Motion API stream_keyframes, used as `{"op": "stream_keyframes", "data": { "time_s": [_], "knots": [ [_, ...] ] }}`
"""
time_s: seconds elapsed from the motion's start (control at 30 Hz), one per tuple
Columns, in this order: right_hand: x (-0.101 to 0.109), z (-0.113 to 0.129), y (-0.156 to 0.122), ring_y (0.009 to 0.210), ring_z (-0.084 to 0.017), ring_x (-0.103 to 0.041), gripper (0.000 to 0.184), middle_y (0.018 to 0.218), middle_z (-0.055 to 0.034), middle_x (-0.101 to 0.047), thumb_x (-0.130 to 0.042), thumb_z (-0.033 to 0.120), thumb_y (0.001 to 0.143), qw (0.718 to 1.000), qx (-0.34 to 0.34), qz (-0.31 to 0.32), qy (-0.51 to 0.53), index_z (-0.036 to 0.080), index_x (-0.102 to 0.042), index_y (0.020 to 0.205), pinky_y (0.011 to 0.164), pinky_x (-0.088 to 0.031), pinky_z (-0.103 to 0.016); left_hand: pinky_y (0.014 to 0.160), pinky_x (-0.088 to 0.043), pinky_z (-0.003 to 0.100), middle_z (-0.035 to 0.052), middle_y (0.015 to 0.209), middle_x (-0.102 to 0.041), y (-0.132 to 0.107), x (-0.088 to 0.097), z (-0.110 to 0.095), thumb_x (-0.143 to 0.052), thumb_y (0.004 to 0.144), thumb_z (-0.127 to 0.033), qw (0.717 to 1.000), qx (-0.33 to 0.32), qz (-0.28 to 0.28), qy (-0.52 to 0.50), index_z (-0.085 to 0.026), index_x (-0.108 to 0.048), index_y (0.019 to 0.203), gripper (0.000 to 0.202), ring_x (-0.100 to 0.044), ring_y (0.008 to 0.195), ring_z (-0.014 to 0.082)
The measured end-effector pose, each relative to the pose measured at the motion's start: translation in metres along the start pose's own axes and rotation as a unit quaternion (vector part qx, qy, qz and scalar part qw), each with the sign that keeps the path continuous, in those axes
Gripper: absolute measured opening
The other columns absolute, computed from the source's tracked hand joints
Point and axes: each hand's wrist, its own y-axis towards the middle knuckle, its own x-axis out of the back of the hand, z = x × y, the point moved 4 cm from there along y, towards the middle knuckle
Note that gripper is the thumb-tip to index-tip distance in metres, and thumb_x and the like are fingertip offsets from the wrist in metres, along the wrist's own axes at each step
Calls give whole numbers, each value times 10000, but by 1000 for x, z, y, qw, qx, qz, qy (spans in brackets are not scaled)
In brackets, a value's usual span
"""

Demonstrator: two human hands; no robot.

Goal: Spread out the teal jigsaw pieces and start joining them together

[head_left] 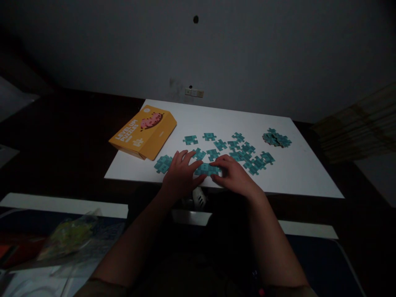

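Observation:
Teal jigsaw pieces lie face down on a white table (303, 173). My left hand (181, 175) and my right hand (233, 175) meet near the table's front edge, fingertips pressing on a small group of joined pieces (206, 169) between them. A joined cluster (163, 163) lies just left of my left hand. Several loose pieces (244, 152) are scattered beyond my hands, and a small pile (276, 139) sits at the far right.
A yellow puzzle box (144, 132) lies at the table's far left corner. The room is dark. A plastic bag and clutter (71, 235) sit low on the left. A wall socket (194, 92) is behind the table.

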Motion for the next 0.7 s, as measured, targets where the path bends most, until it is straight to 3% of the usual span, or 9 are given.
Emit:
{"op": "stream_keyframes", "data": {
  "time_s": [0.23, 0.43, 0.57, 0.63, 0.7],
  "knots": [
    [-2, -2, -7, 1204, -329, -699, 398, 1271, -105, -726, -797, 307, 962, 999, 35, -28, -21, 301, -794, 1360, 1075, -590, -572, 1322, -402, 726, 168, 1590, -649, 0, 1, -1, -806, 1006, -507, 1000, -2, -1, 3, -244, -746, 1381, 461, -540, 1508, 428],
    [1, -1, -17, 1269, -326, -714, 563, 1403, -102, -753, -738, 281, 931, 995, 41, -88, 17, 313, -701, 1491, 1116, -588, -567, 1342, -365, 745, 180, 1631, -629, 0, 2, 0, -794, 1002, -508, 1000, 7, 3, 2, -239, -692, 1468, 548, -527, 1549, 444],
    [7, -17, -30, 988, -282, -760, 311, 1101, -77, -815, -621, 266, 941, 968, -12, -245, 53, 273, -801, 1194, 915, -632, -473, 1377, -319, 735, 240, 1710, -547, -1, 4, -12, -818, 980, -516, 1000, -20, 5, 15, -167, -568, 1613, 765, -488, 1597, 473],
    [11, -29, -41, 882, -274, -747, 211, 938, -58, -793, -588, 275, 933, 927, -53, -365, 72, 263, -788, 997, 827, -618, -447, 1382, -331, 710, 232, 1709, -552, -2, 1, -23, -808, 988, -499, 999, -49, 11, 7, -164, -558, 1621, 758, -489, 1601, 461],
    [16, -42, -52, 827, -271, -726, 174, 865, -50, -763, -581, 287, 916, 876, -89, -465, 95, 254, -752, 918, 787, -602, -437, 1372, -369, 676, 217, 1686, -580, -3, -4, -32, -774, 1010, -455, 998, -62, 12, -3, -163, -570, 1607, 695, -513, 1585, 437]
  ]
}}
